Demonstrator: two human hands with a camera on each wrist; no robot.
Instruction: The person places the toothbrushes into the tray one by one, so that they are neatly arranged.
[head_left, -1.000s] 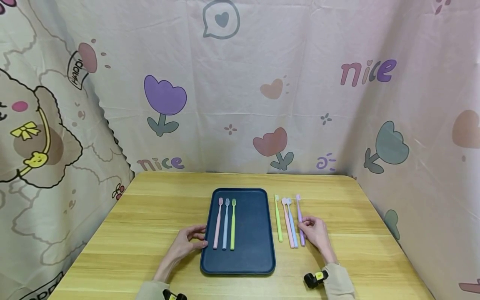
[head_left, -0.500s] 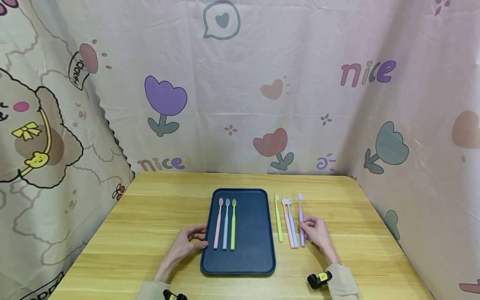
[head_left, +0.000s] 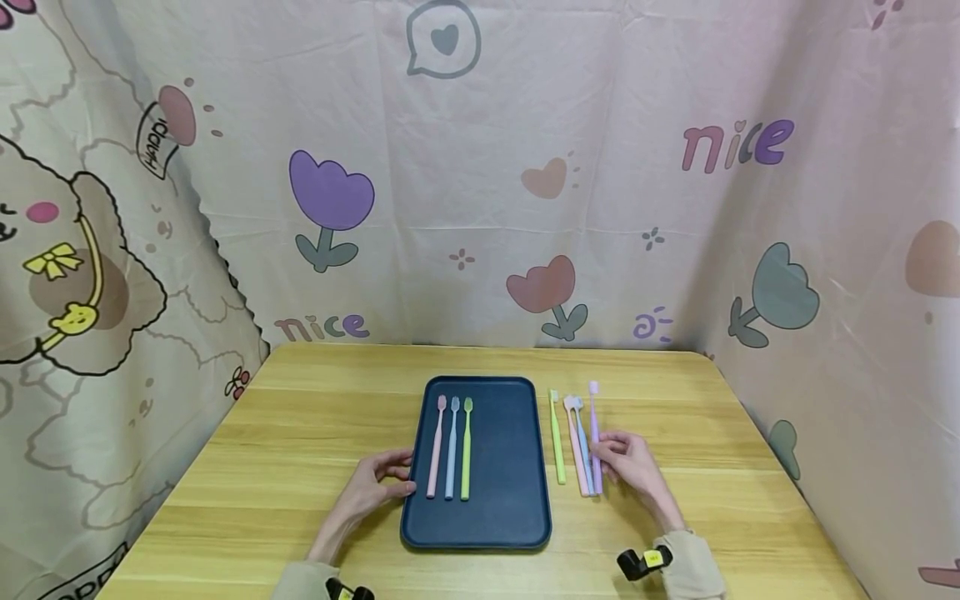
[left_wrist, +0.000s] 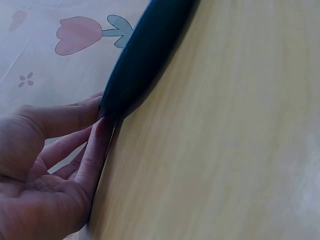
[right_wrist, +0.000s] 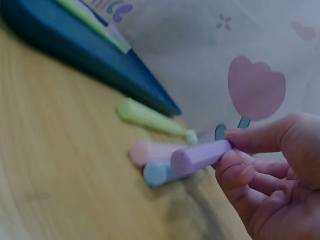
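Observation:
My right hand (head_left: 632, 461) pinches a purple toothbrush (head_left: 594, 421) by its handle, thumb on one side and fingers on the other. In the right wrist view the purple handle (right_wrist: 197, 159) shows raised over a pink toothbrush (right_wrist: 150, 152) and a blue toothbrush (right_wrist: 160, 174), which lie side by side on the table. A green toothbrush (head_left: 557, 442) lies just left of that pair. My left hand (head_left: 372, 486) holds the left rim of a dark blue tray (head_left: 510, 521) between thumb and fingers. On the tray lie pink (head_left: 436, 454), blue (head_left: 452, 454) and green (head_left: 467, 454) toothbrushes in a row, heads away.
The wooden table (head_left: 315, 400) carries everything. Behind it hangs a printed curtain (head_left: 450, 167), with more cloth at both sides. The tray's right rim stands close to the loose green toothbrush.
The purple toothbrush has been lifted off the table and has shifted slightly left, now overlapping the blue one's handle. The left hand and the tray have stayed put.

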